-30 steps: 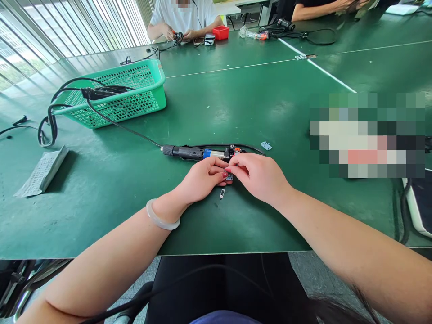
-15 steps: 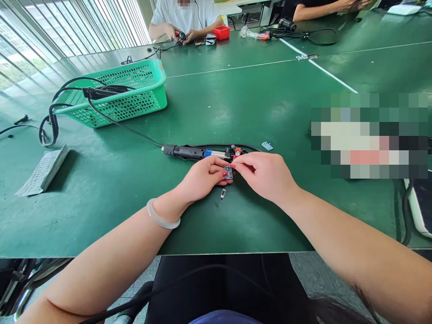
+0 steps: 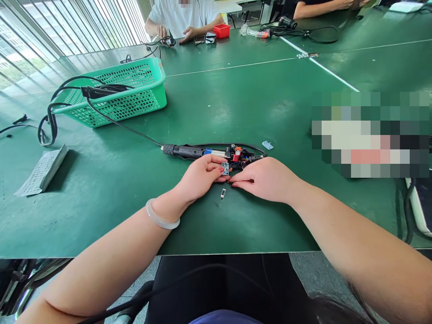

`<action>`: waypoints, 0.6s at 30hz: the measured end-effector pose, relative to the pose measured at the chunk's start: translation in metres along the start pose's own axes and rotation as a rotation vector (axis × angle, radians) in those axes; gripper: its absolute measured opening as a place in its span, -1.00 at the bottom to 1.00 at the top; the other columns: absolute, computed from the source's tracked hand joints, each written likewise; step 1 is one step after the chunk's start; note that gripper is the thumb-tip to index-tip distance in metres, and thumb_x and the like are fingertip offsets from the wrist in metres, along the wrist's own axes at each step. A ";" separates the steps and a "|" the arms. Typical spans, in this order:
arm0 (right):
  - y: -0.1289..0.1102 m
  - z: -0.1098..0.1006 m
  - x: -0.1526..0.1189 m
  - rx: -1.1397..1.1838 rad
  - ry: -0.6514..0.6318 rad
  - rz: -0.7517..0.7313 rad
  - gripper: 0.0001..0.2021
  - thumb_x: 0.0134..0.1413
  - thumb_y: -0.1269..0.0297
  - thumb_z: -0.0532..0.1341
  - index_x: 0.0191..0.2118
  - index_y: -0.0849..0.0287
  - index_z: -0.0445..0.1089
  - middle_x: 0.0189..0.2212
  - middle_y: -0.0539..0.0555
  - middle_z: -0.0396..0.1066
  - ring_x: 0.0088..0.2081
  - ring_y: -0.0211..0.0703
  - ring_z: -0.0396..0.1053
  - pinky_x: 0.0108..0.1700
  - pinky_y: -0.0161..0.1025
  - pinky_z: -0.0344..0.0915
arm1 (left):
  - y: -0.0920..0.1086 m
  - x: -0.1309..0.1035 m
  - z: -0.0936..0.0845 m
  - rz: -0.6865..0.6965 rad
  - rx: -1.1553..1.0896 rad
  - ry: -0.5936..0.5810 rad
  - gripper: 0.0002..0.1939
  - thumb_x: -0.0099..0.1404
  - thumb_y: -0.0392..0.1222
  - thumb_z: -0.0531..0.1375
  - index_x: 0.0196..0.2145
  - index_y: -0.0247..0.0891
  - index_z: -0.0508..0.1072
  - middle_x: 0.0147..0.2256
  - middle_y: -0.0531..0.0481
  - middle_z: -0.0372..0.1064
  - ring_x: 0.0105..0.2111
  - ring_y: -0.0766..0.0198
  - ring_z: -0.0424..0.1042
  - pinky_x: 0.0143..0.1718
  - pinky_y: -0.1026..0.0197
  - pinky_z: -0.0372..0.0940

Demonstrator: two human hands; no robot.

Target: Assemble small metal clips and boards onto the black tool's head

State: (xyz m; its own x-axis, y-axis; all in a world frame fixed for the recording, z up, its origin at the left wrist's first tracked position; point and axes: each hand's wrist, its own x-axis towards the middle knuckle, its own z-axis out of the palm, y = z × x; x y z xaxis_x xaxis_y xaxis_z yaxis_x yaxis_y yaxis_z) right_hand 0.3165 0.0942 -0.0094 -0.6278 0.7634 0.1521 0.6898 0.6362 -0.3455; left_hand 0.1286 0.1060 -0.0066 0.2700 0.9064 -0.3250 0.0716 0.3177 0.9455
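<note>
Between thumb and fingers, my left hand [image 3: 204, 174] holds a small grey-blue plate with cutouts [image 3: 225, 168]. My right hand [image 3: 265, 179] is just to its right, fingertips pinched close to the plate's lower right side; whatever they grip is too small to make out. Behind both hands lies a black handheld tool [image 3: 185, 151] with a blue and silver section, its right end beside a cluster of black and red parts [image 3: 237, 154]. A tiny white-framed piece [image 3: 223, 193] rests on the table in front of my fingers. Another grey-blue plate [image 3: 267, 145] lies behind my right hand.
A green basket [image 3: 135, 96] with black cables stands back left, near a folded paper bundle [image 3: 47, 168]. Across the green table [image 3: 219, 99], a person handles a cable beside a red box [image 3: 222, 30]. The right side is pixelated; a second person's arm shows far right.
My right hand has moved down from the plate's top edge to its lower right, uncovering more of the black and red parts. The person opposite has spread their hands apart.
</note>
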 end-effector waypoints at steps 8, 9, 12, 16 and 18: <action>-0.002 0.006 0.004 -0.033 -0.005 0.053 -0.81 0.14 0.28 0.17 -0.25 -0.02 0.55 -0.33 -0.07 0.57 -0.31 -0.19 0.47 -0.30 -0.26 0.25 | -0.002 0.000 -0.001 0.030 -0.001 -0.001 -0.81 0.22 -0.50 0.12 -0.22 -0.35 0.40 -0.44 0.04 0.47 -0.43 0.42 0.47 -0.22 0.27 0.38; -0.002 0.007 0.005 -0.024 -0.002 0.055 -0.82 0.15 0.29 0.17 -0.27 0.00 0.55 -0.32 -0.07 0.56 -0.29 -0.19 0.48 -0.30 -0.26 0.26 | -0.002 0.000 -0.001 0.025 0.000 0.000 -0.81 0.22 -0.50 0.12 -0.22 -0.35 0.40 -0.44 0.04 0.47 -0.44 0.43 0.47 -0.23 0.28 0.38; -0.002 0.008 0.006 -0.047 -0.011 0.033 -0.82 0.17 0.30 0.14 -0.29 0.05 0.52 -0.33 -0.07 0.55 -0.29 -0.18 0.47 -0.32 -0.26 0.25 | 0.000 -0.001 0.000 0.011 -0.005 0.003 -0.82 0.24 -0.50 0.11 -0.22 -0.36 0.39 -0.46 0.05 0.47 -0.45 0.44 0.47 -0.26 0.32 0.38; -0.002 0.008 0.004 -0.078 -0.024 -0.023 -0.81 0.20 0.32 0.10 -0.30 0.12 0.48 -0.33 -0.03 0.54 -0.30 -0.17 0.47 -0.31 -0.25 0.24 | 0.001 -0.001 0.000 0.007 -0.014 0.006 -0.85 0.25 -0.48 0.12 -0.23 -0.37 0.40 -0.47 0.03 0.47 -0.47 0.44 0.47 -0.29 0.32 0.38; -0.001 0.006 0.003 -0.070 -0.006 -0.058 -0.80 0.22 0.32 0.09 -0.29 0.14 0.47 -0.34 -0.01 0.54 -0.30 -0.18 0.47 -0.29 -0.26 0.25 | 0.001 -0.001 0.000 0.006 -0.012 0.005 -0.86 0.24 -0.48 0.13 -0.24 -0.37 0.40 -0.48 0.04 0.47 -0.47 0.44 0.47 -0.29 0.32 0.38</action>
State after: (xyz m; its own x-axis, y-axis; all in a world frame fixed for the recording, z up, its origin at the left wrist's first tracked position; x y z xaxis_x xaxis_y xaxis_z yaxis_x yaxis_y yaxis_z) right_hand 0.3119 0.0949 -0.0139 -0.6695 0.7244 0.1642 0.6755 0.6858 -0.2710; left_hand 0.1284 0.1053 -0.0053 0.2656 0.9095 -0.3197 0.0588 0.3157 0.9470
